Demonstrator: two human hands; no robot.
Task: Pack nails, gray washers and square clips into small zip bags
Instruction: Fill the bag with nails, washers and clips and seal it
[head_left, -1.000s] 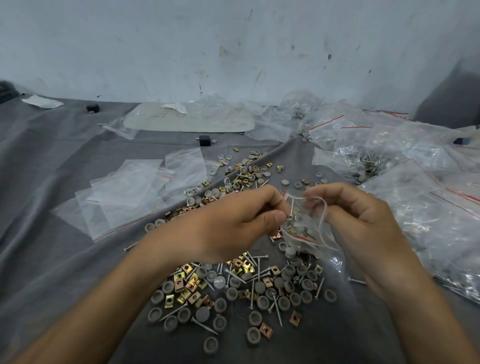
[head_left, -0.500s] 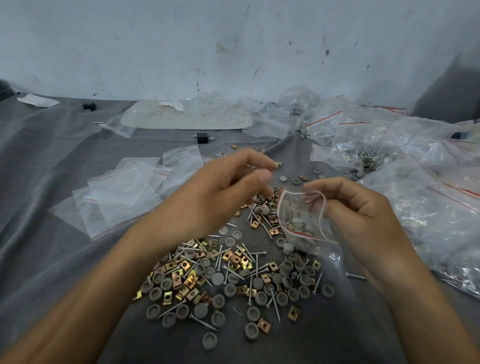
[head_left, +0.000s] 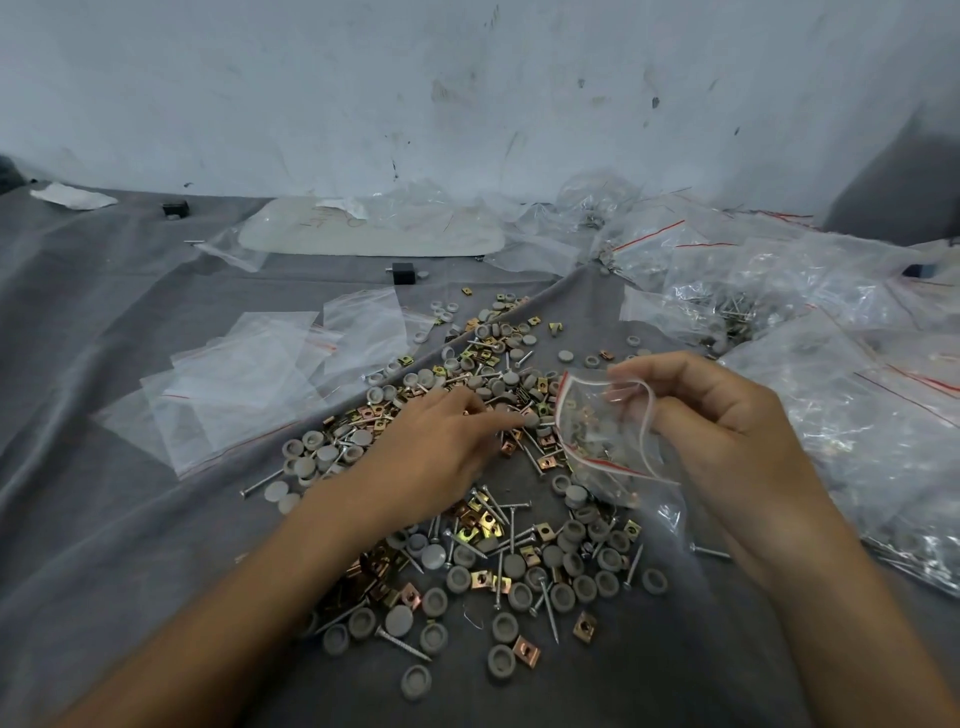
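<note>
A loose pile of nails (head_left: 511, 525), gray washers (head_left: 519, 595) and brass square clips (head_left: 527, 650) is spread over the gray cloth (head_left: 104, 519). My right hand (head_left: 727, 431) holds a small clear zip bag (head_left: 602, 431) by its mouth; the mouth gapes toward the left and some parts lie inside. My left hand (head_left: 441, 441) rests palm down on the pile just left of the bag, fingers spread and fingertips touching washers. Whether it pinches anything is hidden under the fingers.
Empty zip bags (head_left: 249, 384) lie flat at the left. Filled bags (head_left: 831, 395) are heaped at the right. A white tray-like sheet (head_left: 363, 234) and a small black block (head_left: 402, 273) sit near the wall at the back.
My left hand has left the bag's mouth, swung up and away, then dropped onto the pile with its fingers spread. My right hand kept hold of the bag.
</note>
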